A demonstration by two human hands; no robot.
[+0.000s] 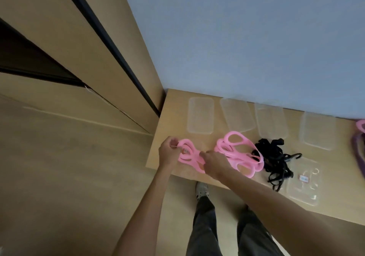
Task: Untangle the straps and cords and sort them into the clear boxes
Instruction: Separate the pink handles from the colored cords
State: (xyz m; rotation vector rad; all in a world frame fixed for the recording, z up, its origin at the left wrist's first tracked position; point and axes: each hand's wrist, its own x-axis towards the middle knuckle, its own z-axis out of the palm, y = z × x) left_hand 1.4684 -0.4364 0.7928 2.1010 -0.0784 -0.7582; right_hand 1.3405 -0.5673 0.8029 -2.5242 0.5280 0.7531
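A tangle of pink looped straps [240,155] lies across the front of the wooden table [173,105]. My left hand [169,153] pinches the left end of the pink loops near the table's left corner. My right hand [216,163] grips the same pink bundle at its middle. To the right lies a heap of black straps and cords [276,160]. Several clear boxes stand in a row at the back: one at the left [201,115], a second [237,115], a third [270,119] and one at the right [318,131].
A clear lid or box [305,184] with small items lies at the front right. Purple and pink straps [359,147] show at the right edge. A blue wall stands behind the table, wooden cabinets to the left. My legs and a shoe are below the table edge.
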